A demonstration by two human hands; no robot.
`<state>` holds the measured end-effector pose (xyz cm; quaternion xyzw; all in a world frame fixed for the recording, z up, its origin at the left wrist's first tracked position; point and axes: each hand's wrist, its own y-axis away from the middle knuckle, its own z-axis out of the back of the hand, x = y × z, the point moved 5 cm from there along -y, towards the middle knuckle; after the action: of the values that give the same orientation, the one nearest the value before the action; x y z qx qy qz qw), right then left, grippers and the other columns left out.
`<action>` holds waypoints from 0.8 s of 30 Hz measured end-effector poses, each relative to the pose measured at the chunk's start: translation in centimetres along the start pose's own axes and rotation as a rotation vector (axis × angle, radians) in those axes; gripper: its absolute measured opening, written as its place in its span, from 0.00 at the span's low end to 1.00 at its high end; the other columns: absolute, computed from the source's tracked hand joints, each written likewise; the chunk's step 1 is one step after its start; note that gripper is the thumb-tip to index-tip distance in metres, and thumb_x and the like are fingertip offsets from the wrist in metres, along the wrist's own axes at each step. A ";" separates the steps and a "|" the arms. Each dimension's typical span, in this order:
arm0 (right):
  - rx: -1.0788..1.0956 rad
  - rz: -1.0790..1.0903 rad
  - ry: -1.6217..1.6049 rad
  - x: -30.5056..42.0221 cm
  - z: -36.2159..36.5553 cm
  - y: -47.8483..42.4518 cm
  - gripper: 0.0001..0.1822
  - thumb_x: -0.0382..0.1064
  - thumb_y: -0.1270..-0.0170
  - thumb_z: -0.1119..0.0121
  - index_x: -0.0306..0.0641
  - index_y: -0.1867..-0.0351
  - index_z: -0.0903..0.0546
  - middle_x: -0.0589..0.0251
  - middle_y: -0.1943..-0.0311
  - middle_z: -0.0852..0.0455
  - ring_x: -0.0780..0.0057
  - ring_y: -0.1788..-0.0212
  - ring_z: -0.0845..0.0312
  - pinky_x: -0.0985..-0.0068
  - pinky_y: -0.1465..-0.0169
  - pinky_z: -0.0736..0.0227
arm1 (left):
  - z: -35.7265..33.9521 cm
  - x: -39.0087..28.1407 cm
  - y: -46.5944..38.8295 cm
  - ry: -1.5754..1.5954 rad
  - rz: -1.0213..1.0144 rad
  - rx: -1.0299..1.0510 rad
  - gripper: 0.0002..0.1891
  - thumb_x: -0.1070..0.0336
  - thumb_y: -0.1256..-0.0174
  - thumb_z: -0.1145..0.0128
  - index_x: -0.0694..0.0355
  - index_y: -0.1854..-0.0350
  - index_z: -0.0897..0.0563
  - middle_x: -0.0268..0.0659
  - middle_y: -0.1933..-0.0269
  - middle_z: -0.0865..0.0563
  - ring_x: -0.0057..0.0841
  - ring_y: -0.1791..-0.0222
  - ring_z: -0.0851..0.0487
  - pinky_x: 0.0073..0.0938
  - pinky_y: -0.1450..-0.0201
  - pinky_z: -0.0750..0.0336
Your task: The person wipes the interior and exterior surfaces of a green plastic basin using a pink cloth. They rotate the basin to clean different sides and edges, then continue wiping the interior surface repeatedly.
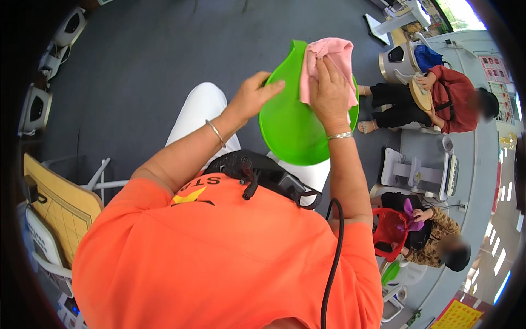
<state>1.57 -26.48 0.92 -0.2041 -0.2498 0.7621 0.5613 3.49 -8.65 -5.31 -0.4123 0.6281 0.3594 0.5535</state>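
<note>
A bright green plastic basin [287,119] is held tilted in front of me, over my knees. My left hand [259,92] grips its rim on the left side, the thumb over the inner face and the fingers hidden behind. Under the fingers of my right hand [331,92], a pink cloth [343,51] lies pressed on the basin's right side, partly draped over the rim. Each wrist wears a metal bangle.
To the right, one seated person [460,98] holds a round light-coloured object and a cloth; another [437,242] has a red basin [386,226] and a purple cloth. A wooden board table [65,197] stands at left. A black cable [335,263] runs down my front.
</note>
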 end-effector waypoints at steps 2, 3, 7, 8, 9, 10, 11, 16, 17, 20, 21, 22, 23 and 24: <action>0.050 -0.018 0.048 0.3 0.1 1.2 0.21 0.37 0.40 0.43 0.36 0.44 0.25 0.51 0.47 0.20 0.54 0.51 0.22 0.62 0.47 0.28 | 1.0 0.5 -0.6 0.000 -0.058 -0.077 0.25 0.48 0.36 0.38 0.71 0.56 0.19 0.37 0.69 0.16 0.20 0.67 0.19 0.24 0.64 0.25; 0.070 -0.023 0.074 0.4 0.2 1.6 0.21 0.37 0.39 0.43 0.35 0.45 0.25 0.51 0.48 0.20 0.54 0.51 0.22 0.62 0.48 0.27 | 1.6 0.5 -0.9 0.030 -0.066 -0.123 0.25 0.48 0.36 0.38 0.71 0.56 0.19 0.38 0.68 0.16 0.21 0.67 0.19 0.24 0.64 0.25; 0.429 -0.322 -0.097 -0.9 -1.2 6.0 0.14 0.39 0.38 0.43 0.34 0.54 0.24 0.47 0.54 0.17 0.50 0.59 0.18 0.58 0.56 0.23 | 3.5 -0.1 -1.6 0.034 -0.118 -0.241 0.25 0.49 0.36 0.37 0.71 0.54 0.20 0.40 0.67 0.14 0.23 0.67 0.17 0.25 0.63 0.24; 0.454 -0.291 -0.134 -0.2 -1.6 6.6 0.13 0.40 0.38 0.43 0.34 0.58 0.24 0.46 0.58 0.17 0.49 0.61 0.18 0.58 0.59 0.23 | 3.5 0.1 -1.7 -0.041 -0.148 -0.256 0.25 0.48 0.36 0.37 0.70 0.54 0.20 0.41 0.67 0.14 0.23 0.67 0.17 0.26 0.63 0.23; 0.476 -0.262 -0.169 0.8 -2.0 6.9 0.12 0.41 0.38 0.42 0.33 0.61 0.24 0.45 0.61 0.16 0.49 0.63 0.18 0.57 0.62 0.23 | 3.4 0.1 -1.8 -0.116 -0.181 -0.269 0.25 0.48 0.36 0.37 0.70 0.53 0.20 0.41 0.67 0.14 0.24 0.67 0.17 0.26 0.63 0.23; 0.623 -0.345 -0.267 2.2 -1.8 6.3 0.13 0.41 0.39 0.41 0.33 0.62 0.22 0.44 0.68 0.15 0.48 0.63 0.17 0.59 0.61 0.24 | 3.2 0.0 -2.0 -0.135 -0.184 -0.280 0.25 0.48 0.37 0.37 0.69 0.53 0.20 0.43 0.67 0.14 0.26 0.66 0.16 0.28 0.62 0.23; 0.622 -0.365 -0.424 3.4 -2.3 6.5 0.12 0.41 0.41 0.39 0.33 0.65 0.22 0.43 0.72 0.16 0.48 0.66 0.17 0.60 0.61 0.24 | 2.9 -0.1 -2.0 -0.153 -0.187 -0.290 0.25 0.48 0.37 0.37 0.69 0.52 0.20 0.45 0.66 0.14 0.28 0.66 0.15 0.29 0.62 0.23; 0.331 -0.266 -0.733 6.7 -1.8 4.0 0.09 0.34 0.42 0.38 0.34 0.61 0.23 0.48 0.71 0.18 0.53 0.66 0.20 0.63 0.62 0.26 | -0.1 -0.5 -1.0 -0.289 -0.261 -0.226 0.25 0.46 0.38 0.38 0.67 0.54 0.22 0.51 0.66 0.14 0.43 0.63 0.14 0.37 0.61 0.22; 0.285 -0.268 -0.678 6.3 -1.9 3.7 0.09 0.33 0.41 0.39 0.34 0.61 0.23 0.49 0.70 0.19 0.53 0.66 0.20 0.63 0.61 0.26 | -0.6 -0.4 -0.6 -0.300 -0.224 -0.188 0.25 0.46 0.38 0.38 0.66 0.54 0.22 0.50 0.66 0.14 0.43 0.64 0.14 0.37 0.61 0.22; 0.106 -0.202 -0.470 4.4 -1.0 2.1 0.08 0.31 0.40 0.40 0.35 0.60 0.24 0.49 0.67 0.19 0.54 0.64 0.21 0.64 0.60 0.28 | -1.5 0.6 0.2 -0.351 -0.202 -0.125 0.25 0.46 0.39 0.37 0.66 0.54 0.22 0.50 0.66 0.15 0.44 0.65 0.14 0.38 0.62 0.22; 0.061 -0.217 -0.428 3.1 -0.8 1.8 0.10 0.32 0.39 0.39 0.34 0.58 0.24 0.48 0.65 0.19 0.52 0.62 0.21 0.64 0.58 0.28 | -1.7 0.5 0.4 -0.358 -0.224 -0.093 0.25 0.46 0.39 0.37 0.66 0.54 0.22 0.50 0.66 0.15 0.44 0.65 0.14 0.38 0.62 0.23; 0.014 -0.264 -0.388 1.5 -0.9 1.8 0.09 0.34 0.39 0.39 0.34 0.59 0.24 0.48 0.65 0.19 0.52 0.62 0.21 0.63 0.59 0.27 | -1.7 0.3 0.7 -0.367 -0.247 -0.068 0.25 0.46 0.39 0.37 0.67 0.54 0.22 0.50 0.66 0.15 0.44 0.65 0.14 0.37 0.62 0.23; -0.034 -0.310 -0.349 0.0 -0.7 2.0 0.10 0.35 0.39 0.39 0.35 0.60 0.24 0.48 0.65 0.19 0.51 0.62 0.21 0.61 0.59 0.26 | -1.7 0.1 0.9 -0.376 -0.269 -0.044 0.25 0.47 0.39 0.37 0.67 0.54 0.22 0.51 0.66 0.15 0.45 0.65 0.14 0.37 0.62 0.23; -0.011 -0.340 -0.278 -0.9 -0.6 2.2 0.11 0.36 0.39 0.39 0.34 0.59 0.24 0.48 0.63 0.19 0.50 0.60 0.21 0.61 0.57 0.26 | -1.4 -0.1 0.9 -0.352 -0.269 -0.055 0.25 0.48 0.39 0.37 0.68 0.54 0.22 0.51 0.66 0.15 0.43 0.65 0.14 0.36 0.63 0.23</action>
<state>0.53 -27.83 -0.93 -0.0552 -0.3598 0.6759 0.6408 2.07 -9.53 -5.07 -0.4381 0.4512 0.3657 0.6862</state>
